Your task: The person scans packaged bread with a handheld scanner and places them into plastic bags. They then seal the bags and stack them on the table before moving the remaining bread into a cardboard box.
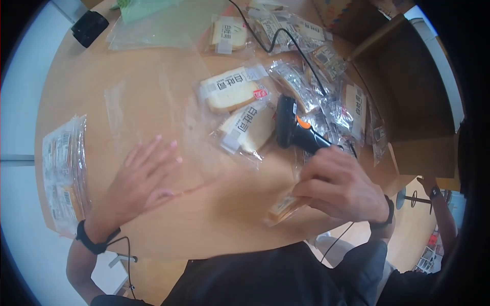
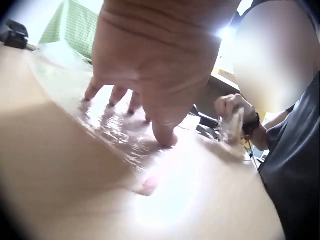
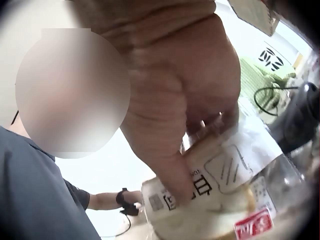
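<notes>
My left hand point(image 1: 143, 178) lies with fingers spread over a large clear plastic bag point(image 1: 173, 120) on the table. In the left wrist view the fingertips press on the crinkled plastic point(image 2: 117, 130). My right hand point(image 1: 342, 186) grips a packet of sliced white bread point(image 1: 283, 208) near the table's front edge. The right wrist view shows the thumb across the printed label of this bread packet point(image 3: 220, 205), whose red sticker faces the camera. Just beyond the right hand, a black barcode scanner point(image 1: 287, 125) with an orange trigger leans on other bread packets point(image 1: 247, 125).
Many wrapped bread packets point(image 1: 352, 109) are heaped at centre right, beside an open cardboard box point(image 1: 416, 97). More packets point(image 1: 64, 173) are stacked at the left edge. Plastic sheets point(image 1: 153, 33) and a black object point(image 1: 90, 28) are at the back. A cable point(image 1: 280, 33) crosses the heap.
</notes>
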Motion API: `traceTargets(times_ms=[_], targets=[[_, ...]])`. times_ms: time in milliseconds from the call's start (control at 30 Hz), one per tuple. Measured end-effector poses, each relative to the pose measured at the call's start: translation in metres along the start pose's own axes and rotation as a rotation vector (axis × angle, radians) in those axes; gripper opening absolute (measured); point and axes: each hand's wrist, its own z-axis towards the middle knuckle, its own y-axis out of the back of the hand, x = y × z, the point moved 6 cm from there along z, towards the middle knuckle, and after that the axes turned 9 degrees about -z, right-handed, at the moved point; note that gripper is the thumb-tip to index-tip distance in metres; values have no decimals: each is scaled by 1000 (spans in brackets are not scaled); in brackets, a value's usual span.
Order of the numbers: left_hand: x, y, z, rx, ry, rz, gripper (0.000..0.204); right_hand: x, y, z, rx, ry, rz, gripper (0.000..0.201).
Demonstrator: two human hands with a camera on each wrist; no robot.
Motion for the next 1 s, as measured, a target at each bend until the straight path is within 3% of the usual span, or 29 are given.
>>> traceTargets(times_ms=[33,100,167,233,267,333,433,567,633,667,700,733,833,900,967,1000], targets=[[-3,-4,-3,67,-16,65,77,4,0,2,-3,9,-10,31],[-20,13,-3,86,9,12,78,25,25,-5,-545,40,-506,25],[-30,16,10,103,23,-44,80,31,14,-8,-635,126,-686,22],[-22,13,29,-38,292,-1242,80,39,-2,-2,-698,294,-845,22],[-27,11,42,-48,285,-1234,80,40,-4,5,-704,329,-882,20],[-47,0,69,6,345,-2128,86,42,-7,14,-721,352,-944,20],[-56,14,92,-145,253,-1975,82,41,-7,17,-747,365,-998,19],[-70,2,87,-156,138,-1981,87,37,6,22,-712,141,-1005,28],[-84,1,89,-266,-61,-1973,84,35,13,31,-654,-18,-925,34],[-99,5,87,-308,-107,-2015,66,37,14,38,-698,-23,-845,38],[-99,0,85,-296,-103,-2013,66,44,17,45,-683,-61,-766,39],[-91,-7,83,-338,33,-1996,56,46,11,54,-694,-66,-654,37],[-84,2,86,-446,106,-1965,39,51,3,58,-667,-68,-361,38],[-61,3,82,-411,313,-1997,36,51,2,54,-621,-54,-180,39],[-37,15,81,-467,281,-1878,38,50,7,32,-612,47,-211,40],[-21,20,78,-461,322,-1754,39,43,7,16,-573,-8,-272,42]])
